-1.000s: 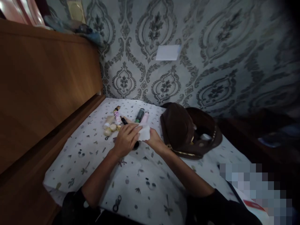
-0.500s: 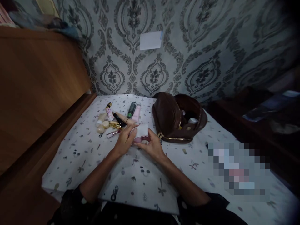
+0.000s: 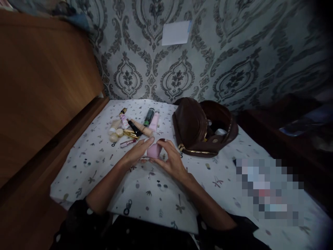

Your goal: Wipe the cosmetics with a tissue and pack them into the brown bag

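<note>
A small pink rounded container (image 3: 153, 150), perhaps a cosmetic jar, is between my two hands in front of the laid-out cosmetics. My right hand (image 3: 171, 158) closes on it from the right, index finger over the top and thumb beneath. From the other side, my left hand (image 3: 136, 152) grips it, the thumb near its upper edge. Something thin and white shows under the left fingers; its kind is mostly hidden. Just beyond the hands lie a beige tube (image 3: 142, 127), a black tube (image 3: 134, 127), a lip gloss tube (image 3: 127, 143) and a gold tube (image 3: 131, 134).
An open brown leather bag (image 3: 189, 121) with things inside stands at the right. Farther back lie a dark green bottle (image 3: 149, 116) and a pink tube (image 3: 154, 120). A blurred-out item (image 3: 270, 191) lies on the patterned cloth (image 3: 104, 194). Wooden furniture (image 3: 47, 83) borders the left.
The white piece that covered the top of the pink container has shifted down and left, so more pink shows. My right index finger now rests over its top. The view has tilted slightly.
</note>
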Available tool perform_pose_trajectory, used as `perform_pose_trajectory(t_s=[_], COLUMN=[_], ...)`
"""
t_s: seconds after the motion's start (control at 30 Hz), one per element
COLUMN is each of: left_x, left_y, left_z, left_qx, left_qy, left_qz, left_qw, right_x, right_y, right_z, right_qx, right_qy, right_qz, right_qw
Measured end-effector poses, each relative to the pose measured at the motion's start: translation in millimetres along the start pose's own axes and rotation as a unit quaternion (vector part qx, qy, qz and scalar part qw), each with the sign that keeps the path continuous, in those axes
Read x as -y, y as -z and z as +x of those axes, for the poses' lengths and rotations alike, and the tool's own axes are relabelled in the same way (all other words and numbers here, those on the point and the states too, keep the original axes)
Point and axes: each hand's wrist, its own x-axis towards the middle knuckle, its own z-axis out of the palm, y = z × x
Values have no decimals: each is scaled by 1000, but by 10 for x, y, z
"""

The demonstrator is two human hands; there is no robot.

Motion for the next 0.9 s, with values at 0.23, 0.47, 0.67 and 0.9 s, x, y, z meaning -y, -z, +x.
perform_pose_trajectory(t_s=[0.23,0.47,0.67,0.9], left_x=[58,104,128,53], left_y=[22,3,25,-37], left_z=[69,98,99,36], left_qx=[-42,-118,-86,-104], left_qy=[-115,-100,-159,-259], left_qz=[78,38,75,174], left_qw=[989,987,981,944], right_x=[91,65,25,-10], right_y=[14,-9,-61,-70], right_z=[16,9,-11,21], right_qx=[-18,-27,-36,-52], right_qy=[-17,-50,-82,-95], right_qz=[8,110,168,177], right_qw=[1000,992,982,978])
